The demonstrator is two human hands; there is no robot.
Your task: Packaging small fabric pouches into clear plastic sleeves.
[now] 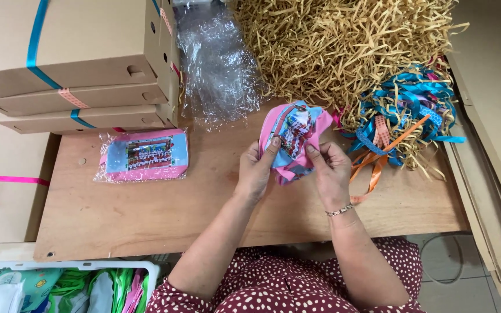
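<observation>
Two hands at work over a wooden tabletop [146, 214], listed near to far. Nearest: forearms rising from a dotted maroon garment, converging toward the middle; a thin bracelet [339, 211] on the right wrist. Left hand [256, 171]: palm turned inward, thumb up along the left edge of a pink and blue pouch [294, 139], fingers closed behind it. Right hand [330, 171]: fingers curled, thumb and forefinger pinching the pouch's lower right fold. Both hands closed on the pouch, which is held crumpled just above the tabletop, middle of the scene. Handling note, as judgement: the soft fabric likely wants a light pinch at opposite edges, drawn apart evenly so it flattens without twisting. Left of the hands: a second pouch in clear wrap [144, 155], lying flat. Far left: stacked cardboard boxes [76, 58] bound with blue ribbon. Far middle: crumpled clear plastic film [218, 69]. Far right: a heap of tan paper shred [343, 46], with tangled blue and orange ribbons [404, 116] beside it.
</observation>
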